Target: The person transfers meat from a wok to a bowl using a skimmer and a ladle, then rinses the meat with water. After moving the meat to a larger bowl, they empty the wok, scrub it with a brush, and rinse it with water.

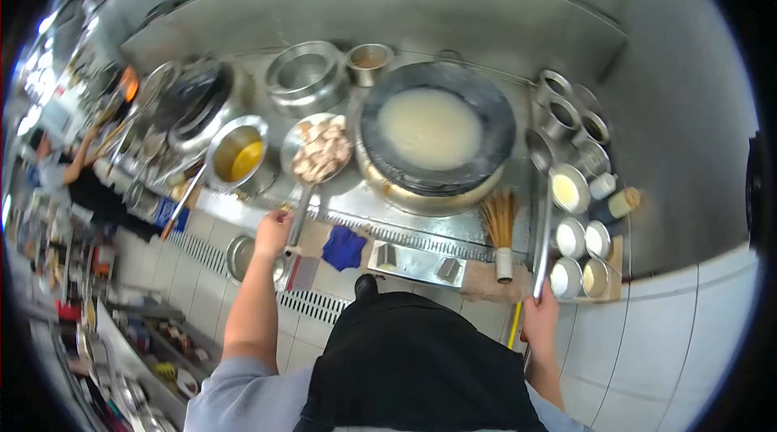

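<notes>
My right hand (540,315) is closed around the lower handle of a long metal ladle (544,222). The ladle's bowl rests up by the seasoning pots. My left hand (273,231) has its fingers curled together, just left of the handle of a strainer (304,204). Whether anything is in those fingers I cannot make out. Pale chunks of meat (322,149) fill the strainer, which sits over the steel counter. A large wok (498,129) holds cloudy, whitish liquid (429,129) on the burner in front of me.
A bamboo brush (500,230) and a crumpled blue cloth (344,247) lie along the front edge. Left stands a pot of yellow liquid (245,158); behind are stacked steel pots (306,76). Seasoning bowls (570,236) and bottles (623,202) line the right. Another person (81,181) works far left.
</notes>
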`<state>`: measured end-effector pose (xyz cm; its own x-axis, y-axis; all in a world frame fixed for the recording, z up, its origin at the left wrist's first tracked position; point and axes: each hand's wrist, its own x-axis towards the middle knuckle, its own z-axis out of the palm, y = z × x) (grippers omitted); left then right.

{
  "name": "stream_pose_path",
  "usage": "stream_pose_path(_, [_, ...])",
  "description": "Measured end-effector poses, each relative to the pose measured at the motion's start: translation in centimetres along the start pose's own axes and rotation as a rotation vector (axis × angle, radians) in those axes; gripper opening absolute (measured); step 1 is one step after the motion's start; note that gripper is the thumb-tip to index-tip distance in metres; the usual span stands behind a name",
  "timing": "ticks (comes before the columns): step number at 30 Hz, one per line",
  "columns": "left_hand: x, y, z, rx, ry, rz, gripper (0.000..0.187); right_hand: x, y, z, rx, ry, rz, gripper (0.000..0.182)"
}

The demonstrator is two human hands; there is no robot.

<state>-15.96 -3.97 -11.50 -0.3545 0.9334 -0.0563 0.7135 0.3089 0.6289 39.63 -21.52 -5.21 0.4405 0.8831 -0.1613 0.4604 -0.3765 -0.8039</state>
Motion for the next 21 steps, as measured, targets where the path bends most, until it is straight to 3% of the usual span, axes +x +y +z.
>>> stream_pose_path(3, [-5.4,0.1,-1.0,0.033,-0.019,-0.097,0.034,1.3,4.6,0.8,-0.128,0.003,-0.113,0.051])
stream_pose_path(6, [-10.8,0.0,-2.3,0.04,-0.05,-0.202,0.035,1.8,7.5,2.1,-0.217,-0.048,-0.068,0.053])
stream_pose_path(7, [-12.7,-0.3,-2.5,0.145,-0.041,-0.255,0.034,1.9,9.0,2.6,-0.404,0.0,-0.132,0.055])
stream_pose_path(8, [-14.4,-1.1,-2.7,0.167,-0.1,-0.312,0.035,2.2,9.9,3.3,-0.585,0.056,-0.208,0.057])
stream_pose_path(10, [-18.2,-5.0,-1.9,0.222,-0.176,-0.385,0.036,2.6,9.2,3.5,-0.574,-0.052,-0.079,0.06])
stream_pose_path(12, [-23.1,-8.8,-1.4,0.345,-0.257,-0.424,0.034,7.5,16.6,4.2,-0.753,-0.164,-0.215,0.063])
stream_pose_path(17, [-35.7,-15.8,1.5,0.324,-0.551,-0.77,0.033,13.0,3.5,7.6,-0.859,-0.652,-0.331,0.06])
stream_pose_path(19, [-41.0,-21.8,6.4,0.348,-0.548,-0.797,0.034,12.8,-3.1,10.0,-0.857,-0.791,-0.415,0.059])
stream_pose_path(21, [-45.4,-21.8,7.6,0.222,-0.542,-0.882,0.034,11.4,-8.5,12.8,-0.866,-0.916,-0.521,0.058])
